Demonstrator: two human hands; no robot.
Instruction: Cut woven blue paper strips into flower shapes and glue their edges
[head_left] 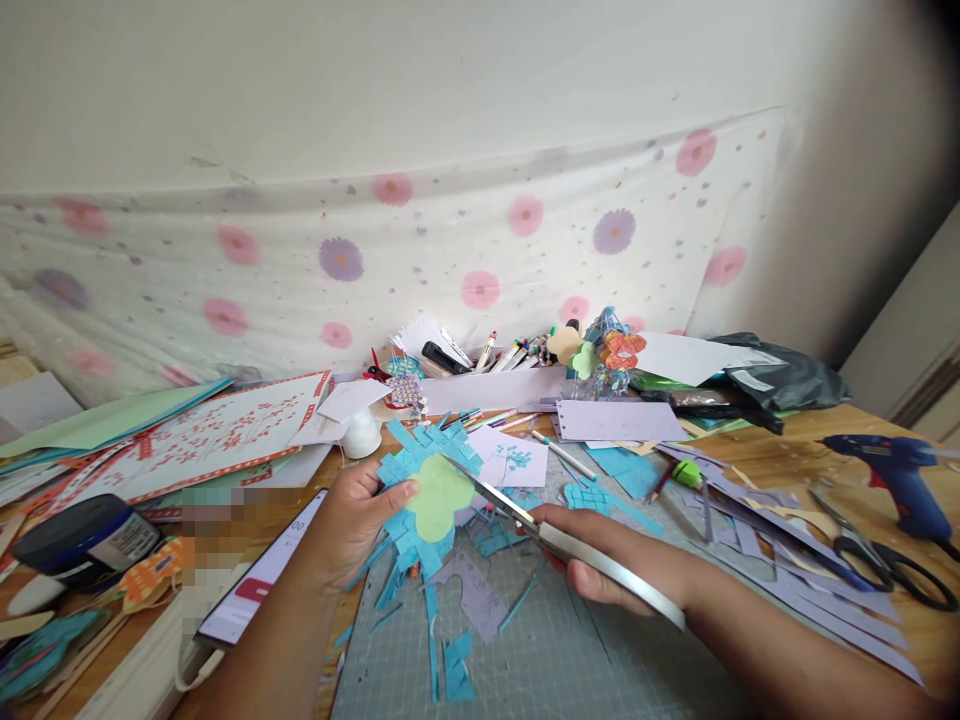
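My left hand (pixel 360 515) is closed, thumb on top, pinching a blue woven-paper piece (pixel 405 460) with uneven strip ends. Over it lies a light green paper flower (pixel 439 500) with rounded petals, under the same thumb. My right hand (pixel 615 555) is wrapped round a pair of scissors (pixel 502 500) with a pale metallic handle. The blades point up and left, their tips at the flower's upper edge; whether they touch the paper I cannot tell. Blue paper scraps (pixel 457 665) and a lilac cut-out (pixel 472 595) lie below on the grey cutting mat (pixel 555 650).
At right are a blue glue gun (pixel 892 475), black-handled scissors (pixel 885 560) and lilac paper strips (pixel 795 570). To the left lie a phone (pixel 262 580) and a dark jar (pixel 86 540). Pens fill a white box (pixel 495 390) at the back, beside paper flowers (pixel 624 350).
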